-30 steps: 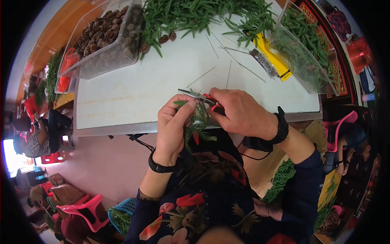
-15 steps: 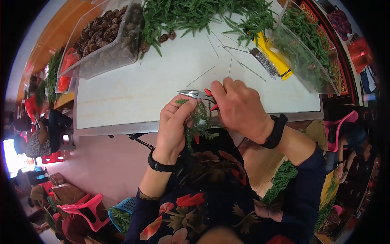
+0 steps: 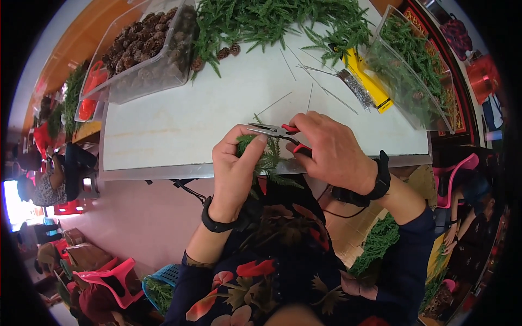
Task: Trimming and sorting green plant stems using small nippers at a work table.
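Observation:
Near the front edge of the white table (image 3: 163,130), my left hand (image 3: 231,168) pinches a green artificial pine sprig (image 3: 269,159) between thumb and fingers. Its needles hang below and to the right of the fingertips. My right hand (image 3: 342,155) grips long-nose pliers (image 3: 302,148) with red and black handles. The handles are spread apart, and the metal jaws reach left across my left fingertips and the top of the sprig. Whether the jaws bite on anything is hidden. Several thin wires (image 3: 275,102) lie on the table beyond my hands.
A clear bin of pine cones (image 3: 136,51) stands far left, a clear bin of greenery (image 3: 413,70) far right. Loose pine sprigs (image 3: 255,24) heap at the back, near a yellow packet (image 3: 370,81) and a wire bundle (image 3: 356,89). Other people sit at both sides.
The pliers' handles have spread wider, and my right hand has shifted slightly right and down, its grip turned. My left hand still holds the sprig, tilted a little differently.

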The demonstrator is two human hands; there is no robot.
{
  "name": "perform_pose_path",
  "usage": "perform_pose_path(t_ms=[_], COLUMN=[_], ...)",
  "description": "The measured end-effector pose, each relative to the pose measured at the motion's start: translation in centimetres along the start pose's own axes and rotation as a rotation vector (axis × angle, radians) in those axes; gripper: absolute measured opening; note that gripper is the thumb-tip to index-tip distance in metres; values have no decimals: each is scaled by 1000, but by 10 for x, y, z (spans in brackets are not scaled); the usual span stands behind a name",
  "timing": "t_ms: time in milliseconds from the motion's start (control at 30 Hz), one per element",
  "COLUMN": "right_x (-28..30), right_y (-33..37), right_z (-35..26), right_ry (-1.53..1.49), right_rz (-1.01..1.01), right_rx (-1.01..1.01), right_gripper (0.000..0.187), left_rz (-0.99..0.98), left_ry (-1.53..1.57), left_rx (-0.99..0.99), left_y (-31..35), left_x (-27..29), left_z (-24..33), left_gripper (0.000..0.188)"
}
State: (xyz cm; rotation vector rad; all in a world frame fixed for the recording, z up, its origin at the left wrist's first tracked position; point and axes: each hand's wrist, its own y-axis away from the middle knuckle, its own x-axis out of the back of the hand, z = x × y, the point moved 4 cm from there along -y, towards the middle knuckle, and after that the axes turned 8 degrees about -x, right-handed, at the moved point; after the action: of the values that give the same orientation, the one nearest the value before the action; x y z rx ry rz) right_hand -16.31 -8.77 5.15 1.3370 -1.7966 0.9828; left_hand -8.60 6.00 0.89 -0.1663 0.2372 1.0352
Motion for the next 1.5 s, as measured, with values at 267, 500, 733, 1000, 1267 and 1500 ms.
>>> perform_pose_path(t_ms=[267,500,733,1000,1267,1500], right_x=[3,-9,-13,20,28,32], right_y=[-3,4,8,3,7,11], right_z=[6,15,23,17,23,-7], right_ry=[153,-392,-470,213,-160,664], right_rz=[5,-434,-394,75,-119,383], right_rx=[89,-311,-196,142,-16,248], right_gripper=[20,17,22,35,42,41], left_rz=[-143,-80,-66,-113,-55,-13], left_ry=[160,-602,-281,9,80,27], left_rx=[267,-400,-66,187,177,135], left_y=[2,3,2,2,-4,-4], left_x=[4,-8,-3,0,5,4], left_z=[-6,12,8,2,3,7], left_gripper=[4,4,5,7,6,7])
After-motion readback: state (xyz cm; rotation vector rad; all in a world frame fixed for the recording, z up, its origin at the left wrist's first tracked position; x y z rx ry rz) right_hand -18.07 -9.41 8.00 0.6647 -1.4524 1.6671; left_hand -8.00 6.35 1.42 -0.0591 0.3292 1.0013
